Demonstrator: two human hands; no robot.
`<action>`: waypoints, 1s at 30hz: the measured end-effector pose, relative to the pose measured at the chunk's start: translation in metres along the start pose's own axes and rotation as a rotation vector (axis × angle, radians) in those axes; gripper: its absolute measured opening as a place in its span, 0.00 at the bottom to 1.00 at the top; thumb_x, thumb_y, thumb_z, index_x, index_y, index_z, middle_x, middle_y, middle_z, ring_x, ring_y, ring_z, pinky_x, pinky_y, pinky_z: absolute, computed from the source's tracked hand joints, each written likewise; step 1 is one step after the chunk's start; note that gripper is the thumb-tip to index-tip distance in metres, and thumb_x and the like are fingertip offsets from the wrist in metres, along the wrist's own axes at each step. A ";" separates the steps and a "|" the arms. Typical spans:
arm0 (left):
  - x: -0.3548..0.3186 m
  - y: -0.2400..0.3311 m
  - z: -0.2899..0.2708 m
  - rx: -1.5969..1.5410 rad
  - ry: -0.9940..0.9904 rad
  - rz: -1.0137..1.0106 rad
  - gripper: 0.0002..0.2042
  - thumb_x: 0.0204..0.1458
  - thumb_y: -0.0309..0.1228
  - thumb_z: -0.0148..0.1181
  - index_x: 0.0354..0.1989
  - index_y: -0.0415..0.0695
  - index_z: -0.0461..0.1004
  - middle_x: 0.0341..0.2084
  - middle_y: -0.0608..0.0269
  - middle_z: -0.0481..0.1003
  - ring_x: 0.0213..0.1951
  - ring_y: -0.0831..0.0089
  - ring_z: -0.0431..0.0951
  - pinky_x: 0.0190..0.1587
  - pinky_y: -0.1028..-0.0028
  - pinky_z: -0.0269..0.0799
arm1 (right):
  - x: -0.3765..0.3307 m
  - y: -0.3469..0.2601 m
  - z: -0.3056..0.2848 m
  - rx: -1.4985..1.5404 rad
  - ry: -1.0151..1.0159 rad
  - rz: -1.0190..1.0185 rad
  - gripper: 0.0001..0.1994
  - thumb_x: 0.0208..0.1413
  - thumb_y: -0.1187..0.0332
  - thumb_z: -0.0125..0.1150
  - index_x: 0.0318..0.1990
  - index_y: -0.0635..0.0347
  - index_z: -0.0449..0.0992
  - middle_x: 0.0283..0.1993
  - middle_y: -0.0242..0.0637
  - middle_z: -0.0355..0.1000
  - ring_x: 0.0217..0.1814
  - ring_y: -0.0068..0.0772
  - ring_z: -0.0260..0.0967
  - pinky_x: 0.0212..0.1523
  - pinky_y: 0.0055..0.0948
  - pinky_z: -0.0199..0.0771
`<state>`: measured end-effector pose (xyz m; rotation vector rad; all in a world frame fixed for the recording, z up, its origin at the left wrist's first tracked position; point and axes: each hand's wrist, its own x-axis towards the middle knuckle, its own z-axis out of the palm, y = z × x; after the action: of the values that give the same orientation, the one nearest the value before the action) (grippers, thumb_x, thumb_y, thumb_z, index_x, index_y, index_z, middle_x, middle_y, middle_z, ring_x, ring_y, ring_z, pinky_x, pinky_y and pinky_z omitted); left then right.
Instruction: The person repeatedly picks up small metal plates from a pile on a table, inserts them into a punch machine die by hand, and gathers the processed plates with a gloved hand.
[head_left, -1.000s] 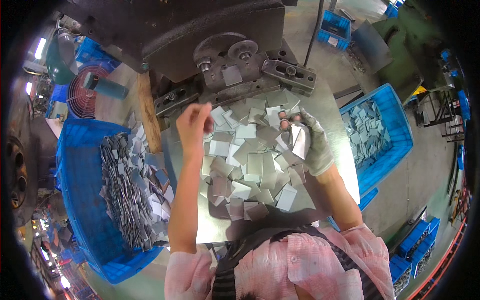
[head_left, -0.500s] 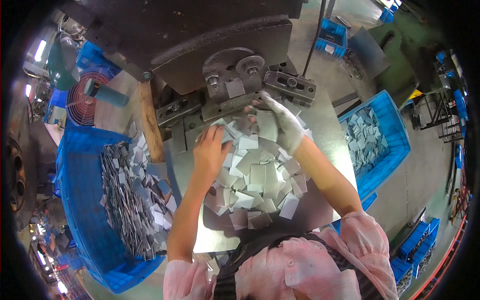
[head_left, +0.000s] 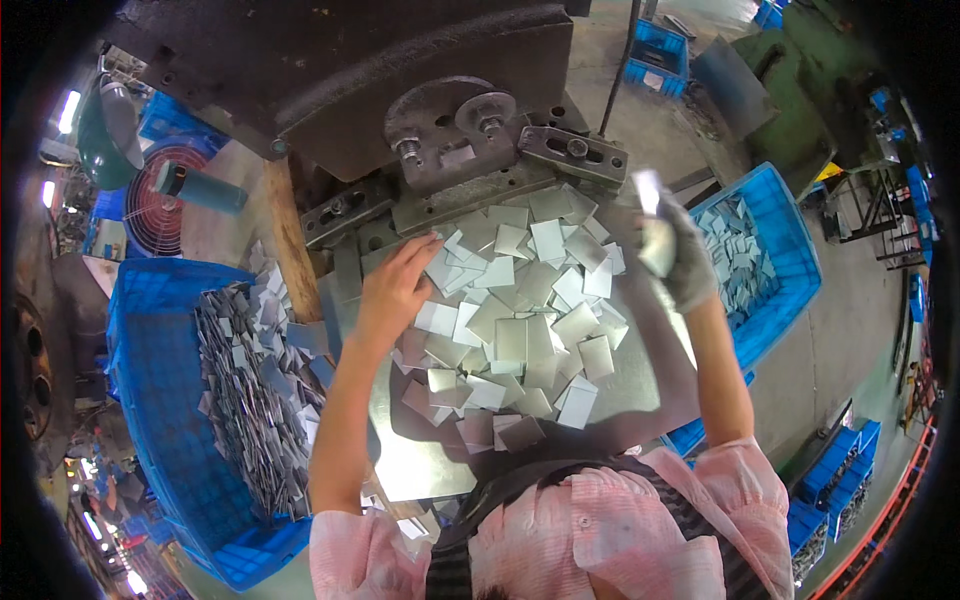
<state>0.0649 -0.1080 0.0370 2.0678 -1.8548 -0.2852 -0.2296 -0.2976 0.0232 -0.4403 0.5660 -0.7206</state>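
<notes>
Sorting metal blanks at the press

Left hand (head_left: pixel 395 290) flat, open on blanks (head_left: pixel 520 320); gloved right hand (head_left: pixel 672 255) clamped on one blank (head_left: pixel 648 190), 2 o'clock, likely dropping it into the blue bin (head_left: pixel 790 290).

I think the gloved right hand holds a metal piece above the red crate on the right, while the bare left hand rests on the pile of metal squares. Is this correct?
Not quite: the crate on the right is blue, not red, as the head view shows. The rest stands: the gloved right hand holds a metal piece near it, and the bare left hand rests on the pile of metal squares.
</notes>
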 end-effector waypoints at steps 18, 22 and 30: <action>-0.027 0.021 -0.010 -0.502 0.282 -0.479 0.05 0.50 0.29 0.54 0.27 0.41 0.72 0.17 0.67 0.72 0.17 0.78 0.71 0.21 0.79 0.66 | -0.047 0.029 -0.017 -1.171 0.189 -0.561 0.14 0.53 0.72 0.52 0.48 0.60 0.67 0.48 0.37 0.66 0.50 0.30 0.64 0.51 0.27 0.62; -0.005 0.034 -0.015 -0.980 0.348 -0.583 0.07 0.51 0.30 0.54 0.27 0.39 0.72 0.16 0.65 0.73 0.16 0.80 0.69 0.19 0.81 0.63 | -0.008 0.074 0.021 -1.934 0.266 -0.742 0.27 0.48 0.54 0.53 0.53 0.58 0.61 0.55 0.51 0.58 0.57 0.57 0.55 0.57 0.44 0.56; 0.072 0.025 0.010 -1.455 0.456 -0.635 0.06 0.46 0.29 0.59 0.27 0.39 0.71 0.18 0.60 0.74 0.16 0.76 0.72 0.18 0.82 0.65 | -0.033 0.087 0.063 -1.952 -0.158 -0.515 0.26 0.49 0.52 0.53 0.53 0.55 0.62 0.59 0.52 0.53 0.62 0.55 0.49 0.60 0.50 0.50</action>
<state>0.0472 -0.1823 0.0431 1.3102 -0.3058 -0.8770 -0.1680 -0.2038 0.0339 -2.4906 0.8851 -0.3732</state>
